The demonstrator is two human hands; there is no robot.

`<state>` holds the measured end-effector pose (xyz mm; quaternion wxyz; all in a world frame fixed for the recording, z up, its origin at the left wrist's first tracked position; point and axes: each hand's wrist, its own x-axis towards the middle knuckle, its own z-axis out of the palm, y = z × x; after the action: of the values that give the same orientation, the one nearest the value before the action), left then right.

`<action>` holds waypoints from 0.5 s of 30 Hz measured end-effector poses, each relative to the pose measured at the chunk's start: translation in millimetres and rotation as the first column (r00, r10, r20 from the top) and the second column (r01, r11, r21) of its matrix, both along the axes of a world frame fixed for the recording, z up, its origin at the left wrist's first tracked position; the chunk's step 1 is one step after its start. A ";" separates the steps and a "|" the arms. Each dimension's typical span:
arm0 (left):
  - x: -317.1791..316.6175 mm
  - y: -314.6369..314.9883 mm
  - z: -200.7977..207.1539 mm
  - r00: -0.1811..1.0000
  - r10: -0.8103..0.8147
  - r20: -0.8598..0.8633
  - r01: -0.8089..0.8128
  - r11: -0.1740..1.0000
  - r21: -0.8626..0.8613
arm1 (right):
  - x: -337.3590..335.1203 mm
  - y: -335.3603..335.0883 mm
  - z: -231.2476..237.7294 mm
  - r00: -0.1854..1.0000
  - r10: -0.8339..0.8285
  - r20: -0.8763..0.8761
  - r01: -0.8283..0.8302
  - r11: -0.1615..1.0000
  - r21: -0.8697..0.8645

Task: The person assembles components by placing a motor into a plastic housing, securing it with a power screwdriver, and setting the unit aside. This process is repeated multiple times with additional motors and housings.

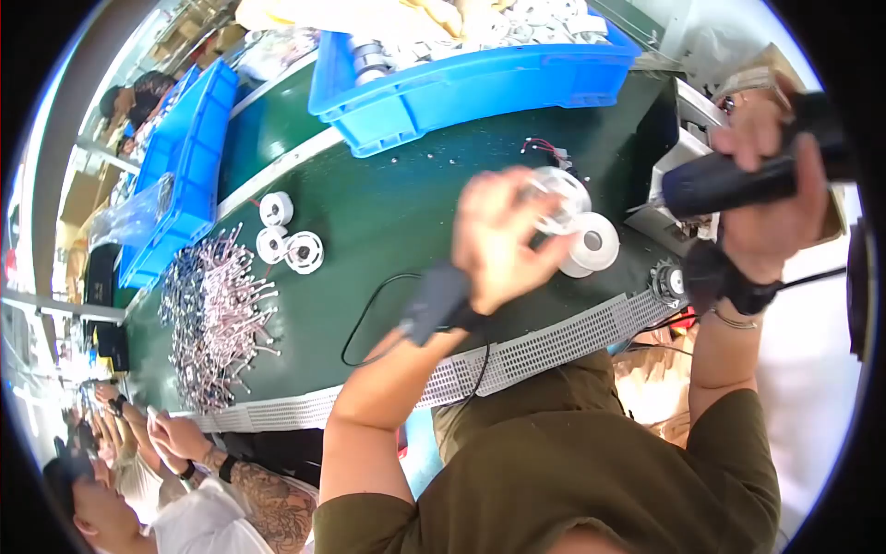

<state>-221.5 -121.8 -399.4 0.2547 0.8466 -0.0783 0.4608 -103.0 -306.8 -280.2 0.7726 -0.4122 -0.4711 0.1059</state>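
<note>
My left hand, blurred by motion, has its fingers curled at the edge of a clear-and-white round housing. Just below that sits a white ring-shaped part with a hole in its middle. At the right, my right hand is closed around a black cylindrical tool that looks like an electric screwdriver, its thin tip pointing left. Fingers also show on the tool's far side. Small parts with red wires lie beyond the left hand.
A blue bin full of white round parts stands at the back; another blue bin is at left. Three white round parts and a heap of wired pieces lie on the green table. A perforated grey strip edges it. A co-worker sits lower left.
</note>
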 end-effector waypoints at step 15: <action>4.4 89.0 26.6 0.845 0.412 -0.342 -0.338 0.906 0.256 | 29.9 12.3 -9.5 0.940 -0.337 0.052 0.340 0.936 -0.087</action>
<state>-217.1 -32.7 -372.7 0.0895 0.9396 0.0984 0.3153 -73.2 -294.4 -289.7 0.7502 -0.5251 -0.4016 -0.0140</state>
